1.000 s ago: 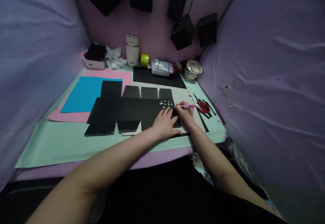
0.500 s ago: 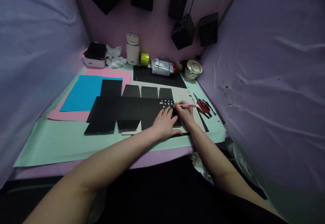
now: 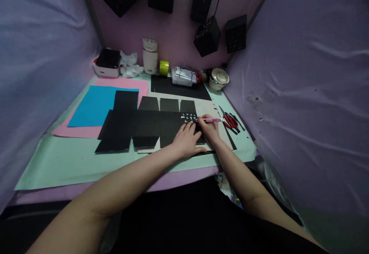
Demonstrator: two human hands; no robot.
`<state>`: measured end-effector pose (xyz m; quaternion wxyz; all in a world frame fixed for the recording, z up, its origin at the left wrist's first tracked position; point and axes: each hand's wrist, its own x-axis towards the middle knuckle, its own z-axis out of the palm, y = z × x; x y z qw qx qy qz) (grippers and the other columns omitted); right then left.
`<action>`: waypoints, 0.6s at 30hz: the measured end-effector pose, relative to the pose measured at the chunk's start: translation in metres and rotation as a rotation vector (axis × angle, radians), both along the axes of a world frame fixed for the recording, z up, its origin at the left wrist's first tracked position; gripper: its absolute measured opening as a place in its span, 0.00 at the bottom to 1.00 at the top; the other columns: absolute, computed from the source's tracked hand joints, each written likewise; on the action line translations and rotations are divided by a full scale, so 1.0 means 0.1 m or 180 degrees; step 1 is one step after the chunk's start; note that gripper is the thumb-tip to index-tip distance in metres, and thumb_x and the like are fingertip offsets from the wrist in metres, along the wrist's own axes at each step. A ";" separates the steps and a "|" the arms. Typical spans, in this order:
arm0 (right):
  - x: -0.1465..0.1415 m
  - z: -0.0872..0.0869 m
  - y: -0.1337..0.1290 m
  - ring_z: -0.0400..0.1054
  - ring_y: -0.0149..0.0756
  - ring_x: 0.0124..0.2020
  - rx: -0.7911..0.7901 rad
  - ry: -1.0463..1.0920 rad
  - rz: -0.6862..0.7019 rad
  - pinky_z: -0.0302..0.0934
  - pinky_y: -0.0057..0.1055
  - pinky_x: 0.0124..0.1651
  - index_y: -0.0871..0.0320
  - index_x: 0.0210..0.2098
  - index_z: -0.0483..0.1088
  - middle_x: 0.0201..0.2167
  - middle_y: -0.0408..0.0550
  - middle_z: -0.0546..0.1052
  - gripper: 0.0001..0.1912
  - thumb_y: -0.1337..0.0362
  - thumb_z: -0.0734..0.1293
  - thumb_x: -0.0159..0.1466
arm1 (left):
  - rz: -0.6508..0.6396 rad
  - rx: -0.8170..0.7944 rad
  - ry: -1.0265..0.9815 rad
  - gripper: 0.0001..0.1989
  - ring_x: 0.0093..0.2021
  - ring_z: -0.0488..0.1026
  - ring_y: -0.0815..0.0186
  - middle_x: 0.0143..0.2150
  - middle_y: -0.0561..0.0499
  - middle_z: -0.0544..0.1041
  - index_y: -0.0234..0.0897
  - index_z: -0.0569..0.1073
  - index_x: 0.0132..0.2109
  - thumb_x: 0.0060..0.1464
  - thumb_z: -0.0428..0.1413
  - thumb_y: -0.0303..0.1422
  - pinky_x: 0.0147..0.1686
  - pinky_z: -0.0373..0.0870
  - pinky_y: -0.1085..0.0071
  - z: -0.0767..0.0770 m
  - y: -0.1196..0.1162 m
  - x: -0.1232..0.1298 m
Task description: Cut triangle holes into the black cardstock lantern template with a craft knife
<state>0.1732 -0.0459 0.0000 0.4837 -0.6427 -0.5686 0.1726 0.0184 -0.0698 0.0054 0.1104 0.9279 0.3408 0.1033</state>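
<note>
A black card cutout (image 3: 148, 123) with tabs lies across the table, small triangular holes cut near its right end. Flat on that end rests my left hand (image 3: 186, 140), fingers spread and thumb pointing right. My right hand (image 3: 209, 129) is closed around a pink pen-like cutter (image 3: 211, 120), whose tip meets the card beside the holes, close to my left fingertips. Under the card is a pale board (image 3: 205, 108). Red-handled scissors (image 3: 230, 121) lie to the right among black scraps.
Blue sheet (image 3: 93, 106) and pink sheet (image 3: 86, 131) lie at the left. Along the back stand a white bottle (image 3: 150, 60), yellow tape roll (image 3: 164, 68), silver packet (image 3: 183, 76) and lidded bowl (image 3: 219, 79). Black boxes (image 3: 207, 37) hang above. Fabric (image 3: 302, 92) walls both sides.
</note>
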 end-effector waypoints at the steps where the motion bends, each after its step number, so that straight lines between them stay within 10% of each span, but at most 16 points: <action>1: 0.00 0.00 0.00 0.62 0.31 0.24 0.0007 0.0006 0.0012 0.56 0.28 0.30 0.56 0.21 0.66 0.20 0.40 0.70 0.13 0.56 0.63 0.59 | 0.0004 0.0002 0.0003 0.42 0.69 0.49 0.43 0.69 0.34 0.55 0.35 0.65 0.64 0.53 0.52 0.60 0.66 0.43 0.50 0.00 0.00 0.00; 18: 0.01 -0.03 0.01 0.61 0.31 0.24 0.0054 0.0004 0.0049 0.56 0.28 0.30 0.55 0.21 0.65 0.19 0.40 0.70 0.13 0.56 0.64 0.58 | 0.0013 -0.0023 -0.0018 0.41 0.69 0.48 0.44 0.70 0.38 0.55 0.37 0.65 0.64 0.52 0.52 0.61 0.67 0.41 0.50 -0.01 0.01 0.00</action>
